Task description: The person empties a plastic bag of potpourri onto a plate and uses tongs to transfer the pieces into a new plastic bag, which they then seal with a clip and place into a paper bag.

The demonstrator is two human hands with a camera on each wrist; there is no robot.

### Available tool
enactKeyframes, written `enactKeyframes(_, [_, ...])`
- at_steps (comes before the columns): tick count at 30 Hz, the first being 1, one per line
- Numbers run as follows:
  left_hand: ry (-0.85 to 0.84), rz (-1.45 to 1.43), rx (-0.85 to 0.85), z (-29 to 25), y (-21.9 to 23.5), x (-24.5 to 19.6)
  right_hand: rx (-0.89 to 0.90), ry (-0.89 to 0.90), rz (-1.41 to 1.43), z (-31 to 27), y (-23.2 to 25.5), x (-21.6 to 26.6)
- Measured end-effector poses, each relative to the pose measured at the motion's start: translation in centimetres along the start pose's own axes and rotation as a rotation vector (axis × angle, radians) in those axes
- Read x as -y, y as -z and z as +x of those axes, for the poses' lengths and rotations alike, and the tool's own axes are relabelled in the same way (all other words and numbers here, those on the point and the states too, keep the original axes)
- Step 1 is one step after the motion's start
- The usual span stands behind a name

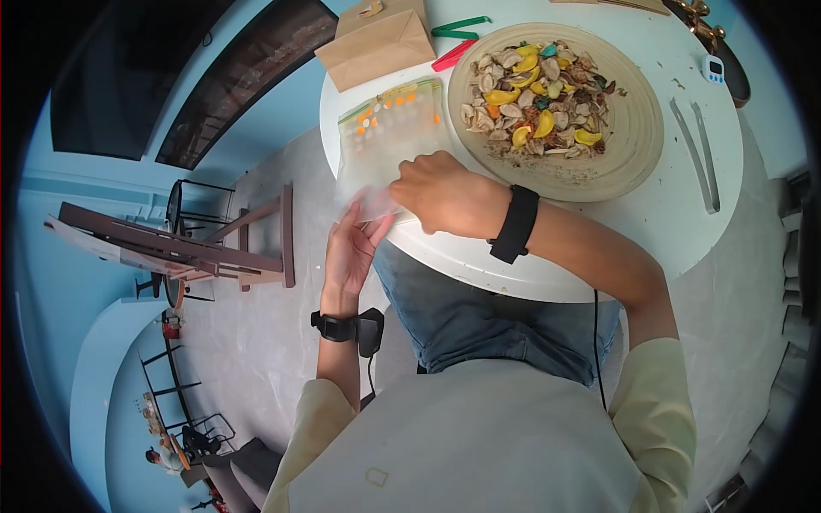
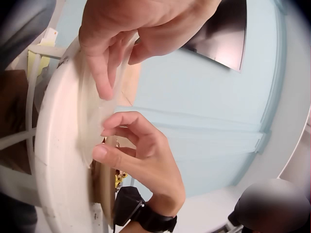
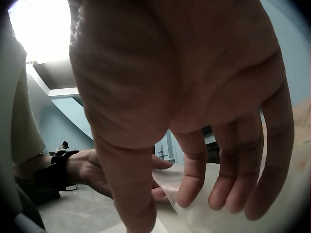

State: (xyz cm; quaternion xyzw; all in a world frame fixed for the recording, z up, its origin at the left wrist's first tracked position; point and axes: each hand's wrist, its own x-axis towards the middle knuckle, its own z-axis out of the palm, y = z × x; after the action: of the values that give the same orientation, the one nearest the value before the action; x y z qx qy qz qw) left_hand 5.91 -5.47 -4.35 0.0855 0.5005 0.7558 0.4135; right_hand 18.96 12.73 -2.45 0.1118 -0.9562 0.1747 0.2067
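Observation:
A clear zip bag [image 1: 380, 154] with orange and whitish pieces near its zip end lies at the table's left edge. My left hand [image 1: 349, 256] holds its near corner, thumb on one side and fingers on the other; the left wrist view shows this hand [image 2: 141, 29] close above the right. My right hand [image 1: 449, 195] is at the bag's near edge, its fingers [image 3: 192, 187] bent loosely against the film. A gap shows between thumb and fingers of the right hand [image 2: 150, 158] in the left wrist view.
Right of the bag, a large round plate [image 1: 633, 162] holds dried slices and yellow, orange and teal pieces. Tongs [image 1: 705, 158] and a small timer [image 1: 712, 68] lie farther right. A paper bag [image 1: 376, 47] and green [image 1: 462, 26] and red clips [image 1: 453, 56] lie behind.

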Motion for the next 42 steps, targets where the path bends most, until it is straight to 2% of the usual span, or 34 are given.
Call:
enactKeyframes(2, [-0.064,0.255,-0.040,-0.6,0.0,-0.3,0.096,-0.066,-0.046,0.2,-1.0,-0.1])
enactKeyframes(3, [-0.065,0.255,-0.041,-0.7,0.3,-0.3,0.095,-0.064,-0.047,0.2,-1.3,0.0])
enactKeyframes(5, [-0.254,0.615,-0.205,-1.0,1.2,-0.3,0.096,-0.079,-0.065,0.1,-1.4,0.0])
enactKeyframes(8, [-0.190,0.697,-0.172,-1.3,2.9,-0.3,0.134,-0.111,-0.077,0.2,-1.4,0.0])
enactKeyframes(23, [-0.118,0.685,-0.147,-0.9,3.3,0.3,-0.004,-0.013,-0.031,0.0,-1.1,-0.5])
enactKeyframes(26, [-0.093,0.620,-0.128,-1.3,2.3,0.1,0.078,-0.060,-0.040,0.2,-0.6,-0.1])
enactKeyframes(30, [-0.060,0.590,-0.110,-1.3,1.9,0.0,0.102,-0.088,-0.053,0.2,-0.1,0.1])
enactKeyframes(36, [-0.055,0.770,-0.072,-1.0,3.3,0.8,0.096,-0.080,-0.065,0.1,-0.2,-0.1])
enactKeyframes(38, [-0.637,1.311,-0.199,-0.5,4.0,2.1,0.124,-0.123,-0.030,0.1,-1.1,-0.5])
enactKeyframes(39, [-0.639,1.311,-0.196,-0.4,3.9,2.3,0.122,-0.125,-0.031,0.1,-1.3,-0.7])
enactKeyframes(41, [-0.484,1.023,-0.360,-0.4,3.3,2.5,0.077,-0.090,-0.023,0.1,-1.5,-0.9])
enactKeyframes(42, [-0.484,1.023,-0.359,-0.5,3.0,2.4,0.077,-0.090,-0.023,0.2,-1.4,-0.9])
